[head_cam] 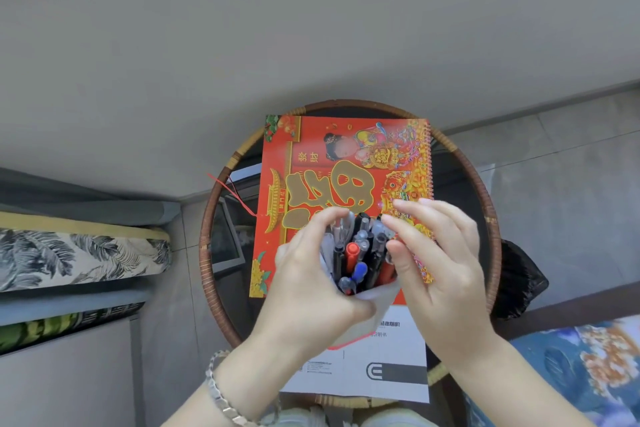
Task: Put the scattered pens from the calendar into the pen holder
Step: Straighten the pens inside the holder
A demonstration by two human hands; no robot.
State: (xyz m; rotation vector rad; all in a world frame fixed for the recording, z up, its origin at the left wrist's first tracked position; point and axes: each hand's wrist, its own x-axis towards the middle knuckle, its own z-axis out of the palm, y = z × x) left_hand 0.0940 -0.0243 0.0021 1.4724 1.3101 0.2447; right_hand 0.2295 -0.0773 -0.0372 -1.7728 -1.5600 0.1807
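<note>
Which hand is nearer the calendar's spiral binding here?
Right. The right hand lies over the lower stretch of the spiral binding, fingers straight. The left hand grips the pen holder further left, over the middle of the calendar, clear of the binding.

Before me stood a round table with a wrapped cane rim and a dark, glossy top. The red calendar lay flat across its middle, and a white printed sheet lay just beside it, nearer me
</note>
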